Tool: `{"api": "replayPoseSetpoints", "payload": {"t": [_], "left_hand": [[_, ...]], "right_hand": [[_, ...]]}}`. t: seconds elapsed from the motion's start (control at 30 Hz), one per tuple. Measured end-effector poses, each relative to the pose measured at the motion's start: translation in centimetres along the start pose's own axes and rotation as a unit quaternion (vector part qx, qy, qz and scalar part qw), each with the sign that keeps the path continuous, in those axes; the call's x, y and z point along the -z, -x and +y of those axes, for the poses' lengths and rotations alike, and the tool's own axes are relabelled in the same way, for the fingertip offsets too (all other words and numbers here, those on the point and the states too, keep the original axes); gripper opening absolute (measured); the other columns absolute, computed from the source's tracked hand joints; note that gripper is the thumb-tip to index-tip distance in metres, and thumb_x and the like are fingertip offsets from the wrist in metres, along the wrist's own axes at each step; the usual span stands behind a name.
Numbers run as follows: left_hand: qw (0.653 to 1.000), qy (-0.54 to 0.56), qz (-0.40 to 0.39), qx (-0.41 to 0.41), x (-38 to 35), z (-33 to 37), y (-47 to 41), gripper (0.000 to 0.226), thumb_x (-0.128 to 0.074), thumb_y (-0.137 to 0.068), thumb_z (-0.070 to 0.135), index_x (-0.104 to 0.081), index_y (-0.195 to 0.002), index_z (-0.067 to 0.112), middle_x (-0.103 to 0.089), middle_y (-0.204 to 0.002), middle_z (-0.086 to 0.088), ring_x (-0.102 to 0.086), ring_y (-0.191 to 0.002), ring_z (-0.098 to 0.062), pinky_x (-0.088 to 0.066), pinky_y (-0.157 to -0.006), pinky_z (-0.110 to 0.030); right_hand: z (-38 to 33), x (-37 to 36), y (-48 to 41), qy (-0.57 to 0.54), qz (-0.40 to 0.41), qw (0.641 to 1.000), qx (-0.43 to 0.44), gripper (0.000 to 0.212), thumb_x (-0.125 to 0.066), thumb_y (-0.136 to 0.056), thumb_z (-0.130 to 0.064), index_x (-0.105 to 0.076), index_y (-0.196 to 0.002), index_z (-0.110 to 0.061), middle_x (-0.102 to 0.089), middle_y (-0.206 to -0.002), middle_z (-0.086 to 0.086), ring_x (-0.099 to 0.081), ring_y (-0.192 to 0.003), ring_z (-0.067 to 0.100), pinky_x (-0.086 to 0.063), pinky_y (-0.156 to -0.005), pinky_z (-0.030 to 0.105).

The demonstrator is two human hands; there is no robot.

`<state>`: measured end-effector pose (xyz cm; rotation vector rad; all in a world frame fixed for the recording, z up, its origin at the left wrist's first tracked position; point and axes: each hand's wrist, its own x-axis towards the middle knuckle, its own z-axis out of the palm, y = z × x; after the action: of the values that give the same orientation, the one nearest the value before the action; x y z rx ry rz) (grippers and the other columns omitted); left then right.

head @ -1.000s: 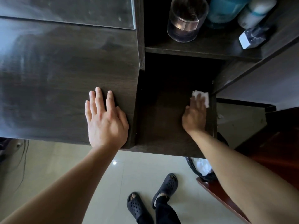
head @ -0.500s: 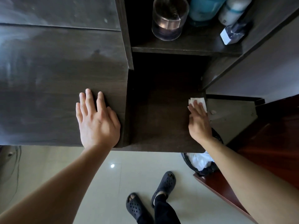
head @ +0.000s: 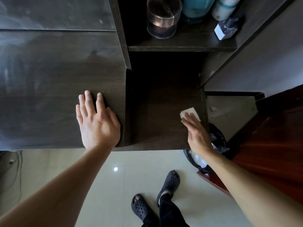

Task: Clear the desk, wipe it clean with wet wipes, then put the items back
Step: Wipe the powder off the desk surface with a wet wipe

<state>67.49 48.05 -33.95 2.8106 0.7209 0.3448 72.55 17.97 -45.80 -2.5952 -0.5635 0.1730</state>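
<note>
The dark wooden desk [head: 49, 89] fills the upper left, with a lower shelf surface [head: 157, 112] to its right. My left hand [head: 96, 123] rests flat on the desk top near its front right corner, fingers straight. My right hand [head: 196, 131] presses a folded white wet wipe [head: 191, 112] onto the lower shelf near its right edge, with straight fingers over the wipe's near part.
An upper shelf holds a glass jar [head: 164, 20], a teal container [head: 196, 9], a white bottle [head: 224, 7] and a small dark box [head: 227, 28]. A black bin [head: 205, 163] with a liner stands on the tiled floor below the shelf. A red-brown wooden surface [head: 270, 145] lies on the right.
My right hand has slid the wipe towards me along the right edge of the lower shelf. My left hand stays flat on the desk.
</note>
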Motion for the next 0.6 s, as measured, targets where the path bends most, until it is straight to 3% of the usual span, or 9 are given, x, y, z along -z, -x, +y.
{"api": "replayPoseSetpoints", "payload": {"t": [0.17, 0.3, 0.4, 0.5, 0.6], "left_hand": [[1.0, 0.006, -0.003, 0.002, 0.2, 0.2, 0.1, 0.052, -0.034, -0.092, 0.022, -0.041, -0.138, 0.002, -0.029, -0.15, -0.026, -0.019, -0.142, -0.04, -0.013, -0.117, -0.048], [1.0, 0.009, -0.007, 0.003, 0.2, 0.1, 0.0, 0.052, -0.033, -0.091, 0.022, -0.042, -0.138, 0.002, -0.029, -0.15, -0.026, -0.019, -0.142, -0.04, -0.012, -0.118, -0.048], [1.0, 0.011, -0.014, -0.003, 0.1, 0.1, 0.1, 0.052, -0.032, -0.091, 0.022, -0.041, -0.139, 0.002, -0.028, -0.15, -0.026, -0.018, -0.142, -0.039, -0.012, -0.118, -0.048], [1.0, 0.017, -0.02, -0.007, 0.0, 0.0, 0.0, 0.051, -0.036, -0.092, 0.021, -0.04, -0.139, 0.002, -0.026, -0.151, -0.026, -0.017, -0.143, -0.04, -0.011, -0.118, -0.048], [0.999, 0.02, -0.029, -0.009, 0.0, 0.0, 0.1, 0.05, -0.038, -0.093, 0.019, -0.037, -0.14, 0.003, -0.023, -0.152, -0.026, -0.014, -0.143, -0.039, -0.008, -0.118, -0.048]], "right_hand": [[-1.2, 0.0, 1.3, -0.014, 0.071, 0.992, -0.108, 0.049, -0.048, -0.08, 0.021, -0.058, -0.124, 0.0, -0.047, -0.141, 0.011, -0.035, -0.136, 0.026, -0.035, -0.108, 0.041], [-10.0, -5.5, 1.9, -0.064, 0.006, 0.998, 0.02, 0.048, -0.034, -0.084, 0.005, -0.058, -0.124, -0.002, -0.046, -0.142, 0.009, -0.031, -0.139, 0.024, -0.028, -0.113, 0.034], [-15.1, -7.8, 2.4, -0.072, -0.065, 0.993, 0.073, 0.06, -0.035, -0.078, 0.009, -0.05, -0.134, -0.006, -0.043, -0.146, 0.005, -0.028, -0.141, 0.02, -0.026, -0.114, 0.03], [-13.7, -6.5, 3.8, -0.049, -0.077, 0.989, 0.12, 0.059, -0.025, -0.083, 0.001, -0.047, -0.137, -0.008, -0.044, -0.146, 0.001, -0.033, -0.138, 0.018, -0.03, -0.111, 0.025], [-8.8, -3.9, 6.5, -0.027, -0.044, 0.993, 0.107, 0.047, -0.034, -0.089, 0.001, -0.053, -0.131, -0.008, -0.049, -0.141, 0.001, -0.039, -0.134, 0.016, -0.033, -0.11, 0.026]]}}
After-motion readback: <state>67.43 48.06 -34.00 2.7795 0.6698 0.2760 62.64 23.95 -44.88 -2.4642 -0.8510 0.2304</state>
